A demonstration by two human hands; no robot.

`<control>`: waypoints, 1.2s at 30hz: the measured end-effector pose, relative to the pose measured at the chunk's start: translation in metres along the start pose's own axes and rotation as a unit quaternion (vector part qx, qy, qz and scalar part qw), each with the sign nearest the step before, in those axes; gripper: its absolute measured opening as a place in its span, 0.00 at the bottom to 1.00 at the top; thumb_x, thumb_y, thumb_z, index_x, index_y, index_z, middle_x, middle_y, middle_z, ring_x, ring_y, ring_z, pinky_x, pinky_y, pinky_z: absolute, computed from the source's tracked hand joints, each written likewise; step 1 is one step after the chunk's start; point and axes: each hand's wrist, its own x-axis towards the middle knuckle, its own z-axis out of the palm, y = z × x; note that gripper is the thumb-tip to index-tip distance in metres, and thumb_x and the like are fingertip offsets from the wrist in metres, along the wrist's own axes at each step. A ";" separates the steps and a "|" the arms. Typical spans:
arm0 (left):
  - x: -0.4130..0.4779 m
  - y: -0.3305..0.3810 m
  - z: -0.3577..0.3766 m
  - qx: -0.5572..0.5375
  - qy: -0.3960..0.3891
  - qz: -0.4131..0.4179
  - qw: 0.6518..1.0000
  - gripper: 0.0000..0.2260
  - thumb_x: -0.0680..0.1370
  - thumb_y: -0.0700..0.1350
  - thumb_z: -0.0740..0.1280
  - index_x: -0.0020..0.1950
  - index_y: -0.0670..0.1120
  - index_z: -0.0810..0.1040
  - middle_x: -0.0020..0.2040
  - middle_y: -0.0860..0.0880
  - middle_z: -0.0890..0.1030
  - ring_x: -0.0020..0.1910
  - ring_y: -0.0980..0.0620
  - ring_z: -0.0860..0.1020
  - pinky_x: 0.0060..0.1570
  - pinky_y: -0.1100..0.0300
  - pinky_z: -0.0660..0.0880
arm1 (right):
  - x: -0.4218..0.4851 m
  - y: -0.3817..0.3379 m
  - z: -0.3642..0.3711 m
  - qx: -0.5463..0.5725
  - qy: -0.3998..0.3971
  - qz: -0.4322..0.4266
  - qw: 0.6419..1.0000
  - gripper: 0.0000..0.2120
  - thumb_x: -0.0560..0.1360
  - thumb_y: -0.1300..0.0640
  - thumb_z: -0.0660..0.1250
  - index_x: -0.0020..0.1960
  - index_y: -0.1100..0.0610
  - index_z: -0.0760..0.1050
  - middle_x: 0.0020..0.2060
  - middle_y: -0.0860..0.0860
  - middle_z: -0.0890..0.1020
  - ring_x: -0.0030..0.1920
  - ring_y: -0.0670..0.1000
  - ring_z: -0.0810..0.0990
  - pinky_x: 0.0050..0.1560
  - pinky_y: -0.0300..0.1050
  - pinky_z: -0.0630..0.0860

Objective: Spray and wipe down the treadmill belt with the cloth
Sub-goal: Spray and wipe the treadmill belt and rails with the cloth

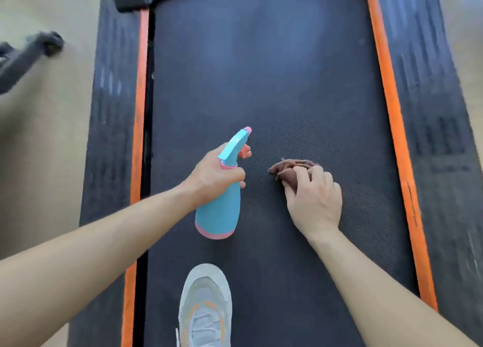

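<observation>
Head view: right hand [313,200] atop cloth [287,169]

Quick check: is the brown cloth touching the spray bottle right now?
Apart. The head view shows a strip of bare belt between the cloth, gripped by the right hand, and the spray bottle in the left hand.
</observation>
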 end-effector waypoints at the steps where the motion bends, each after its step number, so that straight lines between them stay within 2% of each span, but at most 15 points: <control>1: -0.007 -0.009 -0.008 -0.016 0.021 -0.002 1.000 0.26 0.67 0.44 0.65 0.63 0.64 0.78 0.61 0.57 0.82 0.44 0.44 0.88 0.54 0.52 0.78 | 0.008 -0.012 0.003 0.017 0.001 -0.017 1.000 0.14 0.76 0.45 0.72 0.49 0.56 0.77 0.44 0.57 0.77 0.43 0.62 0.77 0.40 0.54 0.73; 3: -0.021 -0.027 -0.023 -0.049 0.064 -0.010 0.997 0.25 0.66 0.44 0.65 0.58 0.67 0.78 0.62 0.55 0.82 0.45 0.42 0.87 0.54 0.53 0.79 | 0.018 -0.041 0.008 0.043 -0.007 -0.052 0.998 0.14 0.76 0.44 0.70 0.50 0.55 0.77 0.45 0.56 0.77 0.44 0.62 0.77 0.41 0.54 0.72; 6: -0.045 -0.056 -0.042 -0.086 0.112 -0.021 0.990 0.27 0.67 0.42 0.65 0.58 0.70 0.76 0.64 0.53 0.81 0.44 0.41 0.85 0.48 0.60 0.79 | 0.011 -0.087 0.015 0.058 -0.028 -0.085 0.994 0.14 0.76 0.44 0.70 0.49 0.55 0.77 0.44 0.56 0.77 0.44 0.62 0.76 0.40 0.54 0.72; 8: -0.062 -0.076 -0.053 -0.086 0.131 -0.032 0.987 0.27 0.66 0.42 0.66 0.56 0.72 0.76 0.61 0.56 0.82 0.42 0.44 0.84 0.56 0.51 0.80 | -0.005 -0.110 0.020 0.033 -0.042 -0.094 0.994 0.14 0.75 0.44 0.71 0.49 0.55 0.77 0.44 0.56 0.77 0.44 0.62 0.76 0.40 0.54 0.71; 10: -0.078 -0.095 -0.062 -0.089 0.146 -0.052 0.984 0.25 0.65 0.43 0.66 0.56 0.69 0.77 0.57 0.58 0.82 0.40 0.54 0.82 0.59 0.47 0.78 | -0.019 -0.119 0.028 0.007 -0.041 -0.088 0.995 0.14 0.76 0.44 0.70 0.50 0.54 0.77 0.45 0.57 0.76 0.44 0.61 0.75 0.41 0.55 0.70; 12: -0.092 -0.110 -0.069 -0.088 0.154 -0.073 0.981 0.26 0.65 0.43 0.67 0.57 0.68 0.77 0.56 0.58 0.83 0.38 0.59 0.79 0.56 0.50 0.78 | -0.024 -0.118 0.035 -0.009 -0.020 -0.090 0.996 0.14 0.77 0.43 0.66 0.51 0.54 0.76 0.45 0.57 0.76 0.44 0.61 0.74 0.41 0.55 0.69; 18: -0.121 -0.133 -0.071 -0.097 0.138 -0.108 0.980 0.28 0.65 0.44 0.65 0.65 0.57 0.78 0.57 0.53 0.83 0.34 0.58 0.80 0.61 0.47 0.79 | -0.022 -0.112 0.046 -0.006 0.012 -0.121 0.993 0.16 0.79 0.42 0.63 0.52 0.55 0.75 0.46 0.57 0.75 0.44 0.61 0.74 0.41 0.55 0.69; 21: -0.126 -0.141 -0.068 -0.098 0.141 -0.122 0.978 0.30 0.66 0.45 0.64 0.69 0.53 0.77 0.58 0.50 0.83 0.34 0.57 0.82 0.52 0.62 0.80 | -0.023 -0.112 0.045 -0.009 0.004 -0.112 0.994 0.17 0.80 0.41 0.62 0.53 0.55 0.75 0.47 0.58 0.76 0.45 0.62 0.74 0.43 0.56 0.69; 22: -0.128 -0.142 -0.067 -0.098 0.139 -0.124 0.978 0.30 0.66 0.45 0.64 0.69 0.52 0.77 0.58 0.50 0.82 0.34 0.57 0.82 0.49 0.64 0.79 | -0.022 -0.112 0.045 -0.008 0.001 -0.109 0.994 0.17 0.80 0.41 0.62 0.54 0.55 0.75 0.47 0.58 0.75 0.46 0.62 0.74 0.43 0.56 0.69; 24: -0.131 -0.146 -0.065 -0.098 0.137 -0.127 0.978 0.27 0.67 0.44 0.65 0.67 0.52 0.78 0.57 0.50 0.82 0.34 0.57 0.82 0.50 0.60 0.80 | -0.022 -0.112 0.044 0.006 -0.004 -0.104 0.995 0.16 0.80 0.42 0.63 0.55 0.55 0.75 0.48 0.58 0.75 0.47 0.62 0.74 0.44 0.57 0.69; 26: -0.134 -0.150 -0.063 -0.103 0.142 -0.133 0.976 0.17 0.69 0.41 0.67 0.58 0.50 0.81 0.51 0.52 0.83 0.38 0.56 0.82 0.48 0.56 0.83 | -0.021 -0.109 0.043 0.029 -0.004 -0.103 0.994 0.16 0.79 0.43 0.65 0.56 0.55 0.75 0.49 0.58 0.76 0.47 0.62 0.74 0.44 0.57 0.70; 28: -0.135 -0.154 -0.062 -0.099 0.154 -0.142 0.973 0.10 0.69 0.41 0.68 0.50 0.49 0.80 0.44 0.55 0.82 0.38 0.55 0.82 0.53 0.46 0.84 | -0.022 -0.106 0.041 0.047 -0.001 -0.123 0.991 0.17 0.78 0.43 0.65 0.58 0.55 0.76 0.49 0.58 0.76 0.47 0.62 0.74 0.44 0.57 0.70; 30: -0.135 -0.157 -0.062 -0.086 0.157 -0.145 0.973 0.08 0.72 0.39 0.69 0.49 0.50 0.79 0.43 0.54 0.82 0.38 0.55 0.83 0.56 0.43 0.83 | -0.020 -0.105 0.038 0.057 0.001 -0.170 0.984 0.17 0.78 0.43 0.65 0.58 0.55 0.76 0.48 0.58 0.76 0.46 0.62 0.75 0.43 0.57 0.69; 33: -0.134 -0.157 -0.063 -0.099 0.148 -0.129 0.976 0.19 0.70 0.42 0.68 0.60 0.52 0.81 0.49 0.55 0.81 0.47 0.51 0.84 0.55 0.47 0.84 | -0.004 -0.120 0.038 0.058 -0.011 -0.244 0.968 0.16 0.78 0.43 0.65 0.58 0.55 0.76 0.49 0.58 0.76 0.46 0.62 0.74 0.43 0.56 0.69; 36: -0.128 -0.158 -0.068 -0.103 0.155 -0.098 0.978 0.30 0.65 0.45 0.66 0.66 0.65 0.77 0.56 0.57 0.82 0.51 0.48 0.85 0.62 0.45 0.80 | 0.040 -0.164 0.046 0.057 -0.029 -0.244 0.968 0.16 0.79 0.43 0.65 0.57 0.55 0.75 0.51 0.59 0.76 0.50 0.63 0.75 0.48 0.58 0.71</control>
